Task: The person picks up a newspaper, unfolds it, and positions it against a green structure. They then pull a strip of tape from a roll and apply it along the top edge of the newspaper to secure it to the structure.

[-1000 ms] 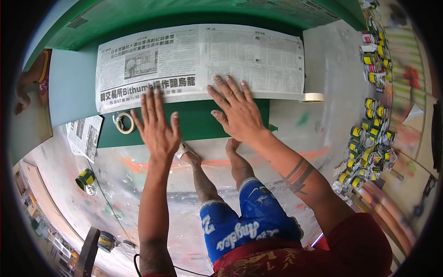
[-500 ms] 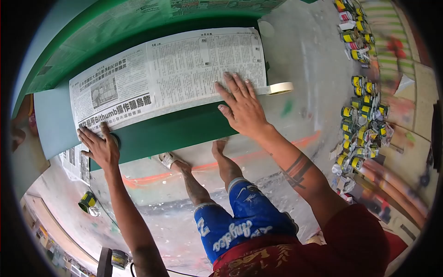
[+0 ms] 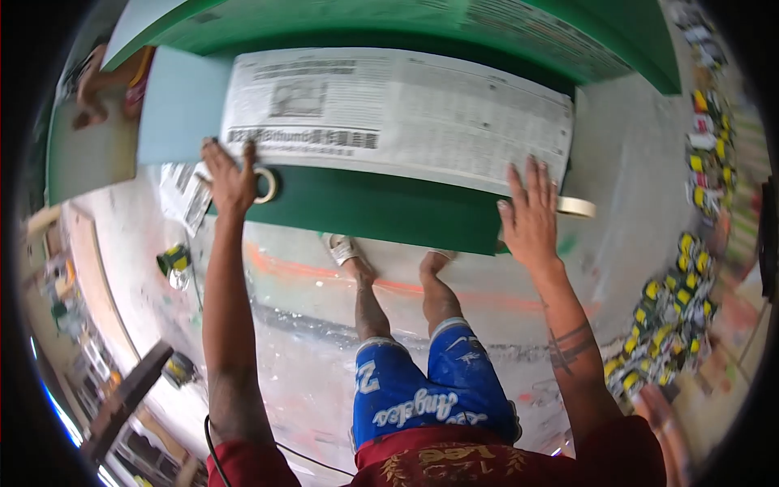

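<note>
A newspaper sheet (image 3: 438,105) lies across the green panel (image 3: 373,203), with a pale strip of tape along its near edge. My left hand (image 3: 231,183) rests at the sheet's near left corner, fingers stretched out and thumb apart. Just right of that hand, a roll of masking tape (image 3: 266,185) lies against the panel. At the near right part of the sheet my right hand (image 3: 531,215) is laid flat with fingers spread, over the taped edge. A second masking tape roll (image 3: 576,208) sits at the right end of the strip, beyond my fingers.
A green curved board (image 3: 357,20) rises behind the sheet. Many yellow-and-green cans (image 3: 665,316) stand on the floor at right. One open can (image 3: 174,260) is on the floor at left, near more newspaper (image 3: 185,197). Another person's limb (image 3: 93,93) shows at upper left.
The view has turned, so the panel and newspaper appear farther right. My right hand has moved along the taped edge closer to the roll. My left hand stays at the left corner.
</note>
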Tool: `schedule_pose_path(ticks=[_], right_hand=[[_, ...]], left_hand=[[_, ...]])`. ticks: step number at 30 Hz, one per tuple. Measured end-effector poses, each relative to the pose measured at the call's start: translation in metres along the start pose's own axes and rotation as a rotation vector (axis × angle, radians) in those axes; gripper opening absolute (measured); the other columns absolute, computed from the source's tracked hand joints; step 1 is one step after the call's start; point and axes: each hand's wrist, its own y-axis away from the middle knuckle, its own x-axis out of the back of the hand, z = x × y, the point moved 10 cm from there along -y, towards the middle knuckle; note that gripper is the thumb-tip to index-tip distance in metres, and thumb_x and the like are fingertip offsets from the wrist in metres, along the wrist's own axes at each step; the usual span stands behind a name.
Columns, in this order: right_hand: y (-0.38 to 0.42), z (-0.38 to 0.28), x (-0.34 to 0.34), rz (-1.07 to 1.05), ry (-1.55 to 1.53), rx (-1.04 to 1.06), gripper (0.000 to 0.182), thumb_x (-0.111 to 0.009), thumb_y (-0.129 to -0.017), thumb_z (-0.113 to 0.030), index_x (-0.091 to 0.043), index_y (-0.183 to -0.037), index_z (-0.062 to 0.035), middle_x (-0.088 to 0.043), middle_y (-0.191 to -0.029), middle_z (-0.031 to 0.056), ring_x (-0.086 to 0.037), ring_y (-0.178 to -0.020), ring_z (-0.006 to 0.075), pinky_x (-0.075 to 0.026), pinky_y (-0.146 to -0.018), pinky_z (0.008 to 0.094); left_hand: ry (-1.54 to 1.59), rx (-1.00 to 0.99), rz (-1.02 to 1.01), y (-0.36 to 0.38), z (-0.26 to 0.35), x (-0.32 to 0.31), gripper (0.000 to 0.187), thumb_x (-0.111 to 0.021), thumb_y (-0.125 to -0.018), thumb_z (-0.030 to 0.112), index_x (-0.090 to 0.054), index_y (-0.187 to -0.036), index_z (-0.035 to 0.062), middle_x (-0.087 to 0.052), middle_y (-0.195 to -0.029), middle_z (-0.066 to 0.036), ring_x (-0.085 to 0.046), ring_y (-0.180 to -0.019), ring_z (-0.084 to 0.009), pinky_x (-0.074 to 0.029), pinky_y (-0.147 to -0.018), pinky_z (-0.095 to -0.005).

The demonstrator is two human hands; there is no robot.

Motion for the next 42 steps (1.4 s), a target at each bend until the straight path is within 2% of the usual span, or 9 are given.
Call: schedule_pose_path(ticks=[4, 8, 13, 18, 28, 34, 36, 40, 42], right_hand=[[0.000, -0.003, -0.003, -0.055, 0.032, 0.009, 0.065, -0.055, -0.105, -0.032, -0.033, -0.163, -0.0130, -0.020, -0.172, 0.0172, -0.018, -0.159, 0.0394, -0.014, -0.127, 0.0572], [0.000, -0.008, -0.002, -0.053, 0.027, -0.008, 0.065, -0.053, -0.105, -0.031, -0.032, -0.164, -0.0119, -0.017, -0.171, 0.0230, -0.017, -0.157, 0.0466, -0.012, -0.126, 0.0625], [-0.019, -0.130, 0.003, -0.110, -0.155, 0.228, 0.065, -0.054, -0.104, -0.035, -0.036, -0.163, -0.0144, -0.018, -0.170, 0.0251, -0.019, -0.155, 0.0522, -0.016, -0.123, 0.0689], [-0.078, -0.207, -0.012, -0.062, -0.237, 0.353, 0.061, -0.053, -0.105, -0.037, -0.039, -0.162, -0.0187, -0.027, -0.169, 0.0216, -0.024, -0.155, 0.0441, -0.020, -0.125, 0.0615], [-0.053, -0.109, -0.019, -0.088, -0.068, 0.132, 0.059, -0.049, -0.107, -0.040, -0.038, -0.162, -0.0211, -0.026, -0.171, 0.0136, -0.023, -0.158, 0.0374, -0.017, -0.128, 0.0577], [-0.032, -0.065, 0.039, -0.027, -0.184, 0.117, 0.061, -0.057, -0.104, -0.034, -0.041, -0.160, -0.0170, -0.031, -0.168, 0.0172, -0.025, -0.156, 0.0394, -0.017, -0.126, 0.0623], [-0.019, -0.030, 0.081, 0.055, -0.223, 0.099, 0.058, -0.063, -0.099, -0.024, -0.048, -0.154, -0.0122, -0.044, -0.159, 0.0193, -0.034, -0.152, 0.0412, -0.020, -0.124, 0.0634], [0.009, 0.086, 0.116, 0.183, -0.314, -0.078, 0.036, -0.069, -0.094, -0.014, -0.067, -0.129, -0.0031, -0.069, -0.130, 0.0192, -0.060, -0.131, 0.0398, -0.038, -0.117, 0.0565], [0.021, 0.160, 0.081, 0.009, -0.738, -0.507, 0.029, -0.072, -0.095, -0.018, -0.072, -0.119, -0.0016, -0.075, -0.113, 0.0191, -0.071, -0.110, 0.0376, -0.054, -0.099, 0.0452]], left_hand=[[0.090, -0.006, 0.010, -0.001, -0.001, 0.008, 0.087, -0.022, -0.109, 0.062, -0.008, -0.165, -0.0024, -0.005, -0.174, -0.021, -0.002, -0.162, -0.0365, 0.006, -0.124, -0.0656], [0.119, -0.037, 0.341, 0.032, 0.041, 0.058, 0.083, -0.047, -0.107, 0.046, -0.019, -0.162, -0.0089, -0.012, -0.170, -0.032, -0.009, -0.159, -0.0473, -0.003, -0.125, -0.0646], [0.377, -0.503, 0.047, 0.119, 0.190, 0.041, 0.086, -0.058, -0.101, 0.044, -0.025, -0.160, -0.0087, -0.017, -0.169, -0.032, -0.014, -0.158, -0.0478, -0.007, -0.128, -0.0592], [0.371, -0.314, 0.205, 0.075, 0.146, 0.029, 0.081, -0.052, -0.103, 0.043, -0.025, -0.160, -0.0086, -0.024, -0.167, -0.032, -0.021, -0.156, -0.0473, -0.014, -0.128, -0.0550], [0.210, -0.294, 0.238, -0.002, 0.042, 0.008, 0.082, -0.040, -0.108, 0.052, -0.023, -0.161, -0.0073, -0.018, -0.170, -0.029, -0.015, -0.158, -0.0440, -0.009, -0.129, -0.0490], [0.134, -0.043, 0.241, 0.000, 0.035, -0.009, 0.088, -0.038, -0.106, 0.063, -0.015, -0.167, 0.0043, -0.005, -0.170, -0.033, -0.004, -0.160, -0.0466, 0.001, -0.126, -0.0621], [0.246, -0.224, 0.306, 0.045, 0.116, 0.041, 0.096, -0.047, -0.100, 0.068, -0.017, -0.166, 0.0036, -0.007, -0.168, -0.037, -0.002, -0.158, -0.0518, 0.001, -0.126, -0.0645], [0.634, -0.490, 0.030, 0.174, 0.296, 0.061, 0.079, -0.069, -0.096, 0.036, -0.035, -0.159, 0.0016, -0.011, -0.164, -0.042, -0.011, -0.155, -0.0564, -0.011, -0.124, -0.0675], [0.670, -0.595, -0.118, 0.231, 0.386, 0.075, 0.078, -0.068, -0.096, 0.036, -0.036, -0.160, 0.0051, -0.012, -0.165, -0.041, -0.011, -0.155, -0.0568, -0.010, -0.124, -0.0679]])
